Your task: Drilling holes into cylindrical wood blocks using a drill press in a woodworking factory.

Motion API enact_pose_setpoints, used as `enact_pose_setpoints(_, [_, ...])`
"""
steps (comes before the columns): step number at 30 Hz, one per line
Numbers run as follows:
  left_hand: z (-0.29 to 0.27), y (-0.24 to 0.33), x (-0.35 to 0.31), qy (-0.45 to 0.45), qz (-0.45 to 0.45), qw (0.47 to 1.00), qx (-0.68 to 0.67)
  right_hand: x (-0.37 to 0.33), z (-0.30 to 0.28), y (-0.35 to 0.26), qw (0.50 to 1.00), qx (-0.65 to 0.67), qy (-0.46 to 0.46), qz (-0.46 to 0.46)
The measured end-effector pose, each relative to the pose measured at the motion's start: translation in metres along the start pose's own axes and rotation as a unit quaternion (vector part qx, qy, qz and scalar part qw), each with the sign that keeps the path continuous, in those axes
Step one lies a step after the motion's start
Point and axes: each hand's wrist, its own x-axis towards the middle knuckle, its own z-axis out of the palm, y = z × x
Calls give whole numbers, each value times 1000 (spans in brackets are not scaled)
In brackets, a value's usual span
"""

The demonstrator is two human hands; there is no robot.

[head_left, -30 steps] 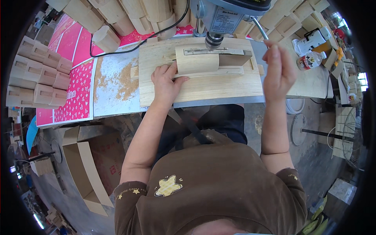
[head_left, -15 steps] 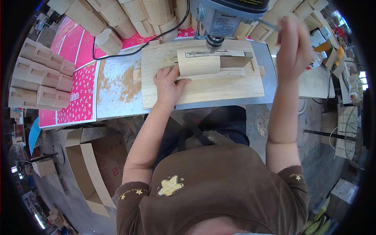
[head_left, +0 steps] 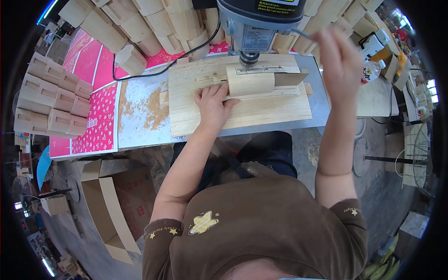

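My right hand (head_left: 338,58) is blurred and hides the end of the lever (head_left: 301,32), so I cannot tell how my fingers sit there. The top edge cuts off the drill press (head_left: 254,21) and some stacked wooden pieces (head_left: 184,23).

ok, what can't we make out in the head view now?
All head view:
Right hand: blurred; exact grip on the thin grey metal lever unclear.
Blue-grey bench drill: top cut off by upper edge.
Any bit under the round dark metal chuck: hidden by chuck.
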Motion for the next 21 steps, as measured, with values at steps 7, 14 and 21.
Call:
enact_pose_setpoints(7, [5, 5, 8, -8, 1, 1000, -14, -71, 53, 49, 987, 30, 116, -103])
enact_pose_setpoints(14, [2, 8, -4, 20, 6, 1000, -3, -63, 51, 43, 980, 50, 128, -147])
enact_pose_setpoints(21, [-1, 14, -3, -25, -38, 998, -36, 67, 10, -2, 992, -38, 116, 1])
